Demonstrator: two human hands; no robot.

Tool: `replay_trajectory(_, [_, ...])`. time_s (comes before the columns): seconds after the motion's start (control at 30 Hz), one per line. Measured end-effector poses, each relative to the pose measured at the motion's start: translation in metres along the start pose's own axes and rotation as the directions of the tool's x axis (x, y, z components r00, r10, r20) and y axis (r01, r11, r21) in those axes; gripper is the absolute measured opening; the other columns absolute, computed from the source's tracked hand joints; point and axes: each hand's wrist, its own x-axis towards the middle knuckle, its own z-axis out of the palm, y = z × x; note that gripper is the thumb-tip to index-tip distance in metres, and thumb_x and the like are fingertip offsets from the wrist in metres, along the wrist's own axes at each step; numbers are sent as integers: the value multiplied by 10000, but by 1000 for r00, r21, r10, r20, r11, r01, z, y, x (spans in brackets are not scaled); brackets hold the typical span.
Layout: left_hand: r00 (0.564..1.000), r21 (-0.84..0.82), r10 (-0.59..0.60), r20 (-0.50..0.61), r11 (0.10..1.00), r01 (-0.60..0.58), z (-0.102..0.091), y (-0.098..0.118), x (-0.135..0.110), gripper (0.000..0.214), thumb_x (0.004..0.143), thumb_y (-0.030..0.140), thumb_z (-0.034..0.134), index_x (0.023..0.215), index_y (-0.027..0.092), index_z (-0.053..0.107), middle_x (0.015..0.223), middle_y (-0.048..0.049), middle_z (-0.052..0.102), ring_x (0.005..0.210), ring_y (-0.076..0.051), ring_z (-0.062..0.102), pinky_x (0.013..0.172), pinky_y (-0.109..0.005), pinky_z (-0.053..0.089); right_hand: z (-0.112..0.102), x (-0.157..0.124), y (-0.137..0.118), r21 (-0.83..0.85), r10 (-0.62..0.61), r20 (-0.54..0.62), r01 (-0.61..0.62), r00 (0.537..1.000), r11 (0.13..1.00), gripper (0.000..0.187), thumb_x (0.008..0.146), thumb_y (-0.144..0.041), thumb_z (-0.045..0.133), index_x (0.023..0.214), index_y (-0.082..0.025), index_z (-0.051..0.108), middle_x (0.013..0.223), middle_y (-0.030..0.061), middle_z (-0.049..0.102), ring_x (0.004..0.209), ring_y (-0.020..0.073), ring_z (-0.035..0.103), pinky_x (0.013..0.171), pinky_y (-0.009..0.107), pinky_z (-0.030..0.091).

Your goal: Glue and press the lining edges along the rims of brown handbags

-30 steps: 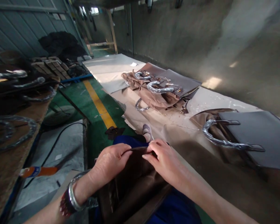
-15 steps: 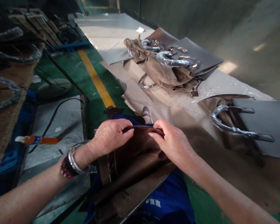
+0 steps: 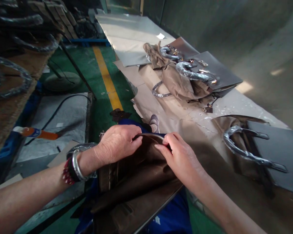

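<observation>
A brown handbag [image 3: 136,185] lies open across my lap over blue cloth, its inner lining showing. Its far top edge is pinched by my left hand [image 3: 119,143], thumb against the curled fingers. A short way to the right, my right hand [image 3: 177,151] grips the same edge between thumb and fingers. The rim bows slightly between the two hands. Beside my left wrist, a plastic-wrapped handle [image 3: 81,148] sticks out at the bag's left side. My fingertips partly hide the edge they hold.
Brown bag parts with wrapped handles [image 3: 190,71] are heaped on the paper-covered table [image 3: 134,32]. Another bag piece [image 3: 236,139] with a handle lies at right. To the left are an orange drink bottle [image 3: 40,133] on a low board and a shelf [image 3: 42,61] of wrapped handles.
The view has shifted, so the table and heap sit further right and lower. Both hands keep their grip on the bag's edge, and the rim bows open slightly more.
</observation>
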Motion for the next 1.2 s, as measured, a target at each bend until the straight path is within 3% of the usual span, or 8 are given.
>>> replay_trajectory(0.1, [999,14,23,-34,1000,-23,-6,3,-7,258,824,320,425,845,192,648,801,-33,675,751,-193,618,660,-281,428,-6,0,-5,46,8,29,-10,1000,999,181,863,-197,530,718,-208,422,839,22,525,755,175,537,684,312,447])
replay_trajectory(0.23, [999,-79,52,-13,995,-53,-13,3,-16,235,819,288,419,824,191,632,767,-18,662,715,-166,606,633,-260,412,-16,1,-13,-8,-144,-8,144,990,990,136,861,-138,487,750,-200,438,938,65,532,924,220,527,802,362,453])
replay_trajectory(0.33, [998,-141,62,9,988,-60,-15,1,-18,211,816,274,430,796,183,620,729,-6,639,685,-145,589,614,-240,400,-17,3,-16,-55,-216,-27,214,976,975,114,850,-113,477,769,-189,449,938,81,530,941,234,518,825,380,448])
replay_trajectory(0.53, [997,-252,65,37,966,-54,-16,-3,-18,194,799,275,449,755,187,616,659,14,599,617,-114,549,565,-204,378,-14,10,-13,8,-141,-31,142,989,990,213,839,-135,493,673,-207,381,819,39,497,766,184,522,703,321,435])
replay_trajectory(1.2, [982,-395,182,56,907,-146,-13,-18,-8,243,857,276,414,789,183,628,702,7,606,654,-110,551,581,-188,388,-6,25,-8,4,-86,-18,86,996,996,227,856,-178,524,673,-204,392,758,21,464,683,166,486,642,298,382])
